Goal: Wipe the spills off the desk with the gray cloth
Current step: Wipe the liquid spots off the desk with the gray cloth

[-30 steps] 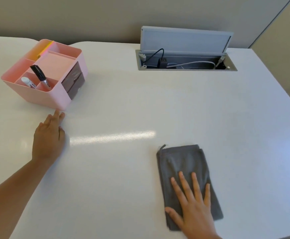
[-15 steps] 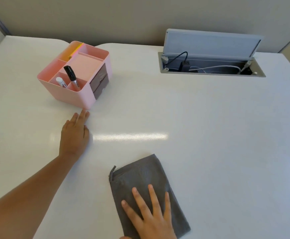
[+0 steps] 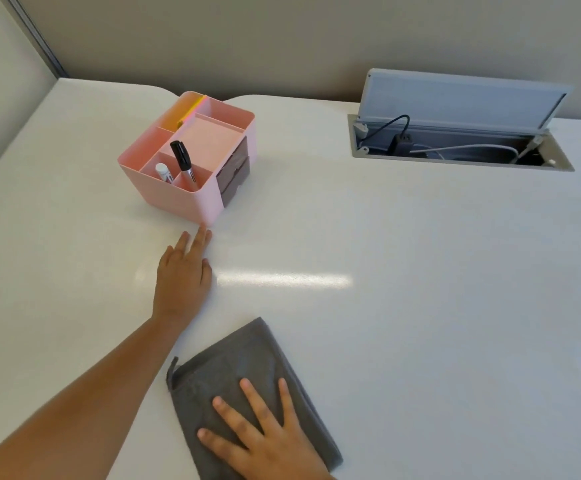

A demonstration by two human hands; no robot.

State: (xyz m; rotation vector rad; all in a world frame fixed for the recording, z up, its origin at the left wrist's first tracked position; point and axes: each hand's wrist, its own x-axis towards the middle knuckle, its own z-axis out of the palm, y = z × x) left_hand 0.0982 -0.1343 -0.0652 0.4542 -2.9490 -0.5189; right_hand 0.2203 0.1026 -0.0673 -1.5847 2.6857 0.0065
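Note:
The gray cloth [image 3: 244, 368], folded into a rectangle, lies flat on the white desk [image 3: 420, 289] near the front edge. My right hand [image 3: 265, 438] presses down on the cloth's near half with fingers spread. My left hand [image 3: 183, 271] rests flat on the bare desk farther back, fingers together, its fingertips just short of the pink organizer's near corner. I see no distinct spill on the desk, only a bright streak of reflected light to the right of my left hand.
A pink desk organizer [image 3: 192, 202] with markers and dark drawers stands at the back left. An open gray cable hatch [image 3: 462, 133] with cords and a raised lid sits in the desk at the back right. Walls border the desk behind and on the left.
My right hand has slid the cloth leftward across the desk, toward my left forearm. My left hand has stayed planted by the organizer. The view has swung left.

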